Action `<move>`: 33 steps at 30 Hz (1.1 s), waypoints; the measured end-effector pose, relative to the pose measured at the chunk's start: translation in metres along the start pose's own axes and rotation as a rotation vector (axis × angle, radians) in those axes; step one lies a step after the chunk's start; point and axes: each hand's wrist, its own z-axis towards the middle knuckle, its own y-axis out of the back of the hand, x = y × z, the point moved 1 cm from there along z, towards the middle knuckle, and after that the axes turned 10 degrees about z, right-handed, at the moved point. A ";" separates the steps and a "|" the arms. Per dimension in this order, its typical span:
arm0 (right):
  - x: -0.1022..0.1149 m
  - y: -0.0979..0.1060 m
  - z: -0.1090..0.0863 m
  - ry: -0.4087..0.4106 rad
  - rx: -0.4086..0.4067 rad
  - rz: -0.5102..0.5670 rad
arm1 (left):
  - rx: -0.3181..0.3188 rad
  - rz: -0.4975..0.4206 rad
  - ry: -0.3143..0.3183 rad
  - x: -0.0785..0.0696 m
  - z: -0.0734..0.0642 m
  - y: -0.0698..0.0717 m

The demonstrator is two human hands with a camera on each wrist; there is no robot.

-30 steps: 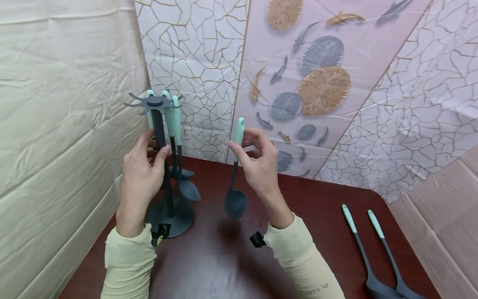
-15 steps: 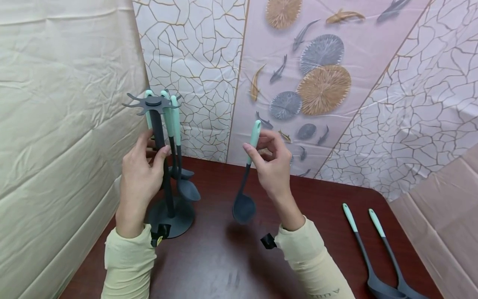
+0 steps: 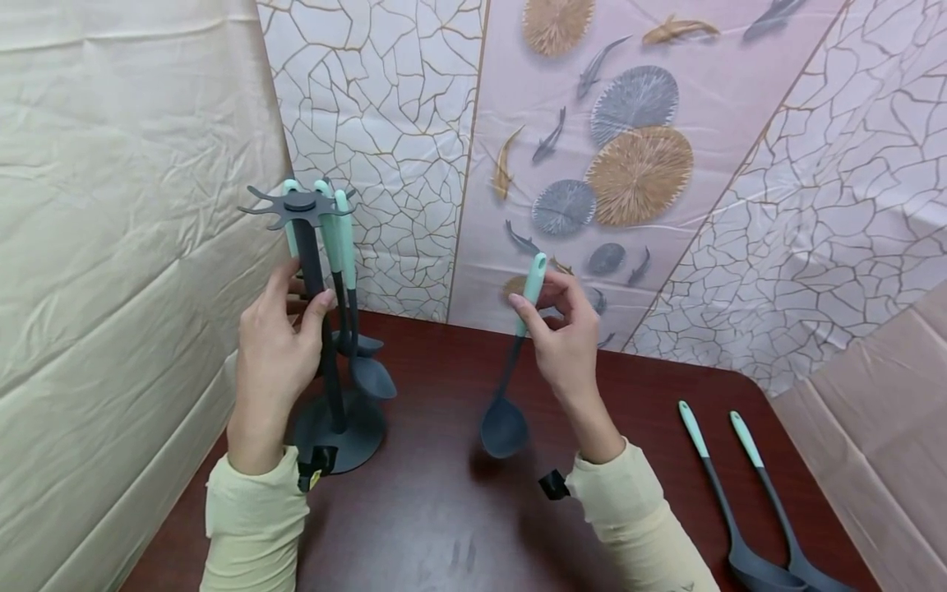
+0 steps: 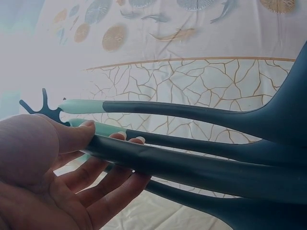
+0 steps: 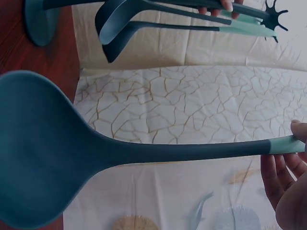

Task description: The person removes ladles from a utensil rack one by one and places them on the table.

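In the head view, my left hand [image 3: 270,353] holds the dark post of a utensil stand [image 3: 311,263], thumb on one side and fingers on the other. Several utensils with mint-green handles [image 3: 347,247] hang from the hooked top; one has a spoon-like head [image 3: 373,378]. The left wrist view has the post [image 4: 192,167] lying across the fingers. To the right, my right hand [image 3: 570,341] pinches the mint handle of a ladle [image 3: 505,427], its dark bowl hanging down above the table. That bowl [image 5: 33,148] fills the left side of the right wrist view.
Two more long utensils [image 3: 721,493] with mint handles lie side by side on the dark red table [image 3: 414,510] at the right; their heads are partly cut off by the frame. Patterned cloth [image 3: 385,123] stands behind the table, and a beige cloth [image 3: 133,247] at the left.
My right hand has moved right and slightly toward me with the ladle, away from the stand. The left hand stays on the post.
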 end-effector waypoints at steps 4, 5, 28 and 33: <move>-0.001 0.008 -0.003 -0.020 -0.006 -0.042 | 0.000 -0.001 0.000 0.001 0.000 0.000; -0.002 0.011 -0.003 -0.020 -0.006 -0.050 | 0.002 -0.001 0.000 0.000 0.000 0.000; -0.008 0.060 -0.003 -0.044 -0.016 -0.174 | -0.005 0.004 -0.007 0.001 0.000 0.001; -0.008 0.074 -0.006 -0.026 -0.021 -0.203 | -0.004 0.003 -0.013 0.000 0.000 0.000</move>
